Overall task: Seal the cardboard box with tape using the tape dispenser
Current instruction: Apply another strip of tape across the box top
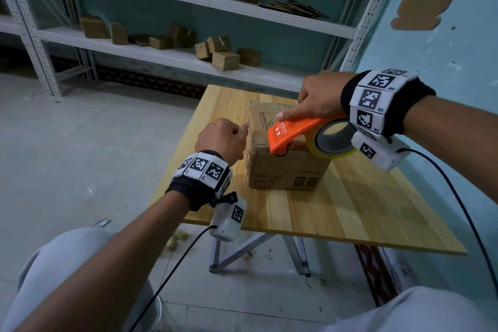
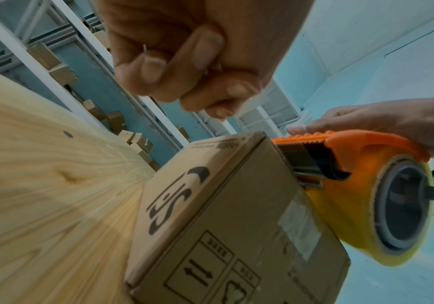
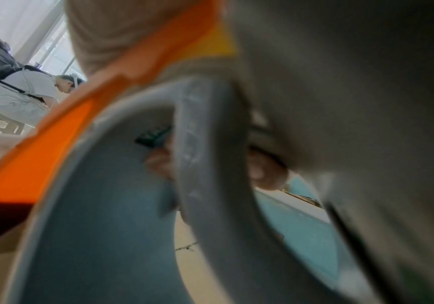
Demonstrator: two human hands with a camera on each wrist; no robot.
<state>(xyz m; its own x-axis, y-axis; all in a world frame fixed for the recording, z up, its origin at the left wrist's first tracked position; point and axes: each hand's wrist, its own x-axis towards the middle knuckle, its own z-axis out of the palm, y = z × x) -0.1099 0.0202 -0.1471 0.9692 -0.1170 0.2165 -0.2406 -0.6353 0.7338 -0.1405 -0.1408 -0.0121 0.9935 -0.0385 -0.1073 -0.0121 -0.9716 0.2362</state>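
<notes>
A white metal shelf unit [image 1: 172, 54] runs along the teal back wall, with small cartons and flattened cardboard scattered on its boards; in front of it stands a pale wooden desk [image 1: 336, 213] on folding metal legs, over a grey tiled floor.

The box [image 1: 285, 167] sits on the desk toward its far left part, upright, flaps closed on top; its long axis runs away from the person toward the shelf; the near face carries printed handling symbols, and the left face a large dark logo, seen in the left wrist view [image 2: 203, 216].

The dispenser [image 1: 293, 135] lies across the box's top near edge, orange body with a roll of yellowish tape on a grey core; its long axis runs left to right, the flat orange nose pointing left and a little down, the roll at the right end hanging past the box's right side; from the left wrist view the blade end [image 2: 307, 156] meets the top edge of the box.

The right hand [image 1: 320, 97] grips the dispenser from above, thumb stretched flat along the orange top, other fingers wrapped round it.

The left hand [image 1: 221, 140] is curled into a loose fist holding nothing, just beside the box's upper left edge; whether it touches the cardboard I cannot tell.
</notes>
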